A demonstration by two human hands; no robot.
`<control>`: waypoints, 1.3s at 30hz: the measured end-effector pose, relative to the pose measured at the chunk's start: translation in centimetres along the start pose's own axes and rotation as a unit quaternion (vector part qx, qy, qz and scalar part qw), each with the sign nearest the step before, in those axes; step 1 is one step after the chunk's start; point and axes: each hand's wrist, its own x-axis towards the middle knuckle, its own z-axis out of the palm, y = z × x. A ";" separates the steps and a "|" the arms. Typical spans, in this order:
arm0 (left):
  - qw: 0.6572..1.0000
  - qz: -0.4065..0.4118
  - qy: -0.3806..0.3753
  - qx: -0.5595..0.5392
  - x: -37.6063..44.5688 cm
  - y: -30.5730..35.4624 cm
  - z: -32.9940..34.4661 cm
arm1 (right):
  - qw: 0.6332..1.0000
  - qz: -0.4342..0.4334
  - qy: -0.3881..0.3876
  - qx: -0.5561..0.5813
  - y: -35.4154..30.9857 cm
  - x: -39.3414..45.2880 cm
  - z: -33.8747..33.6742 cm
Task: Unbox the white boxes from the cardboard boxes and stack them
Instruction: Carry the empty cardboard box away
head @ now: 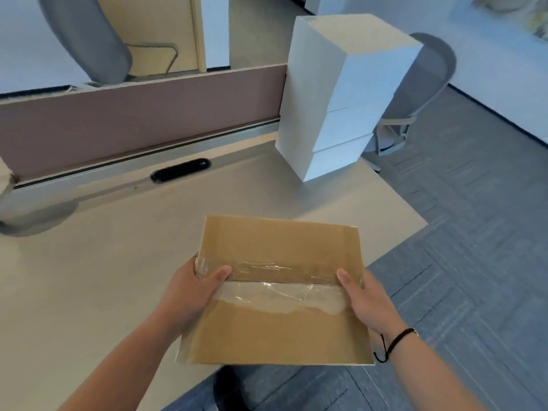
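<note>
A flat brown cardboard box, sealed across its top with clear tape, is held over the near right corner of the desk. My left hand grips its left edge, thumb on top by the tape. My right hand grips the right edge the same way; a black cord circles that wrist. A stack of white boxes stands upright at the far right of the desk, well beyond the cardboard box.
The beige desk ends at a brown divider panel with a black cable slot. A grey chair stands behind the white stack, another chair beyond the divider. Grey carpet tiles lie to the right.
</note>
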 end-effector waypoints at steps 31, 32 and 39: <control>0.839 0.223 -0.462 0.181 -29.1 14.4 64.0 | 0.840 0.106 0.468 0.254 36.1 -32.3 -48.9; 0.834 0.225 -0.469 0.186 -29.3 14.6 65.9 | 0.835 0.109 0.475 0.256 36.7 -32.3 -50.0; 0.792 0.231 -0.532 0.189 -29.8 16.0 81.6 | 0.798 0.147 0.536 0.235 41.3 -31.3 -60.1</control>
